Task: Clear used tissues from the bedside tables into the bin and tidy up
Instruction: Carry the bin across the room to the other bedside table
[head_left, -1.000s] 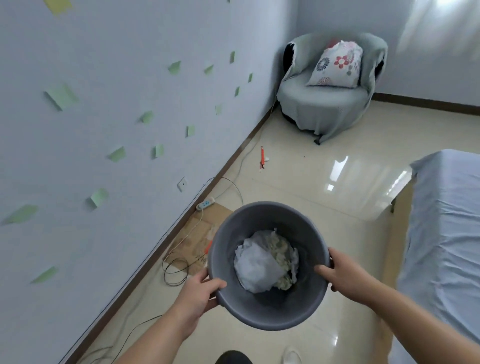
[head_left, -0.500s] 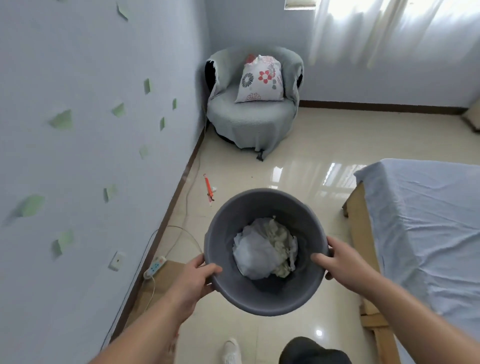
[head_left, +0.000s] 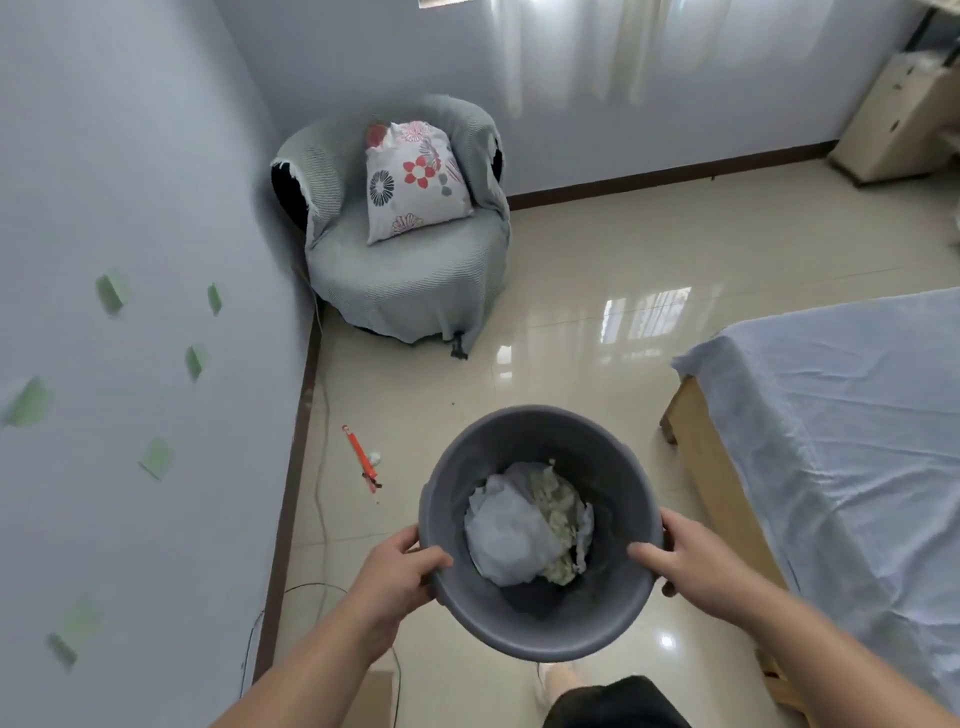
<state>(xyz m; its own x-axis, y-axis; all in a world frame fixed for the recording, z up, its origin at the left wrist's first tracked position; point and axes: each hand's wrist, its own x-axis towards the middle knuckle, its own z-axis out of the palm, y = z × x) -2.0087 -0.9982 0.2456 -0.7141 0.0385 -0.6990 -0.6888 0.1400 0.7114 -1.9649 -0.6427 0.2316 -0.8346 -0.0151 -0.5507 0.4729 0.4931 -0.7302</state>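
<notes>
The grey bin (head_left: 597, 457) was held off the floor in front of the person. The left hand (head_left: 400, 577) and the right hand (head_left: 691, 566) clasped opposite sides of its rim, thumbs hooked inside and fingers curled round the outside. Crumpled tissues (head_left: 519, 535) lay heaped at the bottom, well below the rim. The step looked like carrying the bin either back to its place or on to another worktop. Doing it well would mean holding the rim level so nothing spilled, and walking the open floor (head_left: 597, 270) between the bed (head_left: 831, 441) and the wall without treading on the orange tool (head_left: 359, 453) lying near the skirting. A small white wad (head_left: 375, 458) just beside that tool might be another tissue worth picking up.
</notes>
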